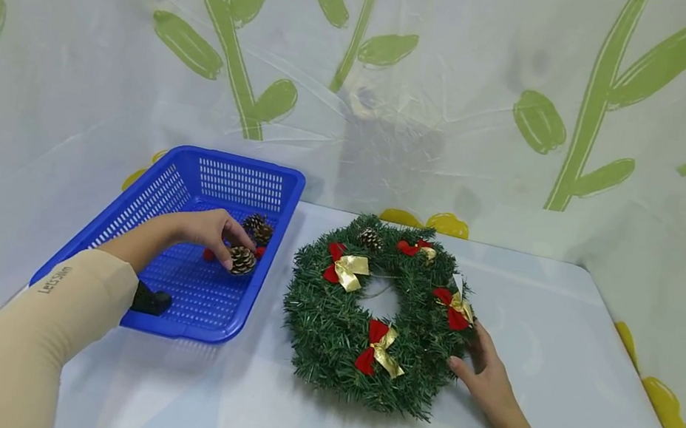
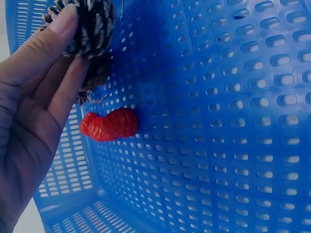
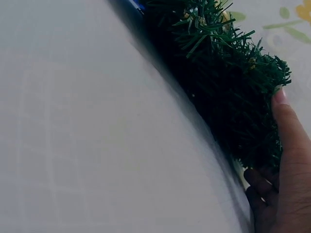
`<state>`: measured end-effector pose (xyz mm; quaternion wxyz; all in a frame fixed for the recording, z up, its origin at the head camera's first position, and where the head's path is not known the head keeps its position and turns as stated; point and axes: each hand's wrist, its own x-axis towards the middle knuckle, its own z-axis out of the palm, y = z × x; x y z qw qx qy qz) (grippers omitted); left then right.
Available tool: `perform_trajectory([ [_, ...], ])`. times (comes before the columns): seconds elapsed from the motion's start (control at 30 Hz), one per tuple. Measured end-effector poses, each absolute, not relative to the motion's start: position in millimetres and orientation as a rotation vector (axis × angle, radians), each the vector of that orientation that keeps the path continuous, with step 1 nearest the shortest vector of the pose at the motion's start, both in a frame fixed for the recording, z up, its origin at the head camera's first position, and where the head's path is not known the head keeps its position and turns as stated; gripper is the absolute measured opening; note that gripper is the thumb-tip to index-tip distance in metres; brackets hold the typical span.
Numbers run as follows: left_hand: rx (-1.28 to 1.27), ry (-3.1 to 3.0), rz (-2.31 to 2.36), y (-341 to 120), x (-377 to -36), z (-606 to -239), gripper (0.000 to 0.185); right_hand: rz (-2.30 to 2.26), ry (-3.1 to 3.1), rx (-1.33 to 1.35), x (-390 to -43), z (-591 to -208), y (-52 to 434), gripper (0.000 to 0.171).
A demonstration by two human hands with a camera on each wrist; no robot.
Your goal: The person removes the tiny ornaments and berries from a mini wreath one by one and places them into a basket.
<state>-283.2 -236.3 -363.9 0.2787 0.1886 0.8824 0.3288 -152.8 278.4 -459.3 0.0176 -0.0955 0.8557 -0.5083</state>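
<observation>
Over the right side of the blue basket (image 1: pixel 270 270), my left hand (image 1: pixel 208 234) pinches a pine cone (image 1: pixel 243 260) between thumb and fingers. White-tipped scales show on that pine cone (image 2: pixel 95 29) in the left wrist view. Below it in that view lies a shiny red ornament (image 2: pixel 109 124) on the basket floor. A green wreath (image 1: pixel 324 331), with red-and-gold bows and one pine cone (image 1: pixel 370 239) on it, lies flat on the table. My right hand (image 1: pixel 487 383) grips the wreath's right edge, thumb on the branches (image 3: pixel 228 97) and fingers curled low behind them.
More pine cones (image 1: pixel 262 233) lie in the basket near its right wall. A black item (image 1: pixel 151 301) shows at its near left, beside my sleeve. The white table (image 1: pixel 563 354) reaches back to a curtain (image 1: pixel 440 110) with a flower print.
</observation>
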Motion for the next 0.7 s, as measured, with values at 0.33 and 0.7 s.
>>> perform_trajectory([
  [0.33, 0.532, 2.381, 0.767, -239.7, -280.4, -371.9, 0.046, -1.592, 2.65, -0.304, -153.0, -459.4, 278.1, 0.081],
  [0.7, 0.532, 2.366, 0.828, -240.7, -280.5, -372.0, 0.047, -1.601, 2.655, -0.31, -153.5, -460.2, 277.9, 0.08],
])
